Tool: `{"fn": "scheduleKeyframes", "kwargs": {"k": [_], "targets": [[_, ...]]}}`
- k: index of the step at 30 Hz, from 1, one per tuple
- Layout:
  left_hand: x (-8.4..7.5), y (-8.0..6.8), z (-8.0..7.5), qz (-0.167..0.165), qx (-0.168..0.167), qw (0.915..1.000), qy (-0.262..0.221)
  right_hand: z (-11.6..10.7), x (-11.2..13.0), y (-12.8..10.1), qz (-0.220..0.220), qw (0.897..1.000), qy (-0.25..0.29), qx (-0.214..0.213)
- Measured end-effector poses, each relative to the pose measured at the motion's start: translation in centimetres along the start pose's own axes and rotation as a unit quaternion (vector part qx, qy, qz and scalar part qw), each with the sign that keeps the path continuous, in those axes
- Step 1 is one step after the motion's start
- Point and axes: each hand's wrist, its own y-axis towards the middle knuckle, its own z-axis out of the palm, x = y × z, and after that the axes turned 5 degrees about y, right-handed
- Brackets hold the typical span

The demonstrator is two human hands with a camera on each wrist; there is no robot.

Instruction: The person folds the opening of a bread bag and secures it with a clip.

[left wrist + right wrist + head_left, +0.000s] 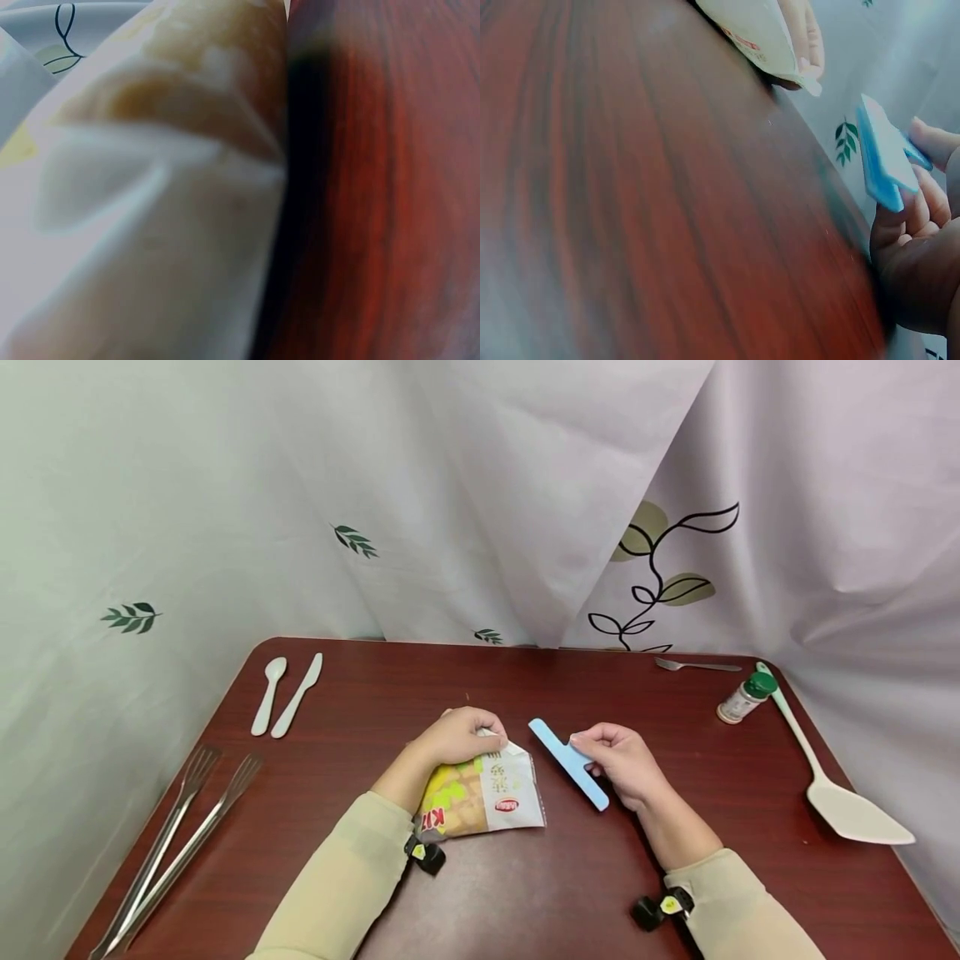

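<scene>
Near centre of the counter [570,877], the left hand [453,737] pinches the folded top of the snack bag [480,793], which lies flat; just right, the right hand [622,760] grips a blue clip [567,762], held clear of the bag. The fold is best kept flat and tight for the clip. The left wrist view is blurred; the bag's mouth is hidden.

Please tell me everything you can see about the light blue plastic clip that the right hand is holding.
The light blue plastic bag clip is a long, flat, narrow bar with rounded ends, smooth and matte. The right hand pinches it near its middle between thumb and fingers. From the head view it lies slanted, its far end pointing up-left toward the snack bag, which it does not touch. In the right wrist view it looks lifted off the dark red table.
</scene>
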Motion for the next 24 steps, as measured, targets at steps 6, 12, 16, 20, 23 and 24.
{"fn": "scheduleKeyframes", "kwargs": {"k": [6,12,16,20,23,24], "targets": [[0.16,-0.02,0.15,-0.001,-0.004,0.9998,-0.019,0.91,-0.17,0.08,-0.011,0.998,-0.063,0.009],[0.11,-0.17,0.10,-0.014,-0.018,0.9995,-0.021,1.09,-0.19,0.17,-0.035,0.994,-0.093,0.037],[0.18,-0.18,0.20,-0.014,-0.017,0.9994,-0.027,0.89,-0.19,0.12,-0.036,0.994,-0.095,0.040],[0.23,-0.15,0.27,-0.010,-0.016,0.9995,-0.026,0.60,-0.20,0.07,-0.031,0.994,-0.093,0.045],[0.24,-0.12,0.26,-0.010,-0.016,0.9996,-0.020,0.45,-0.17,0.04,-0.029,0.994,-0.092,0.048],[0.23,-0.11,0.25,-0.010,-0.015,0.9997,-0.019,0.40,-0.17,0.04,-0.029,0.994,-0.091,0.050]]}}
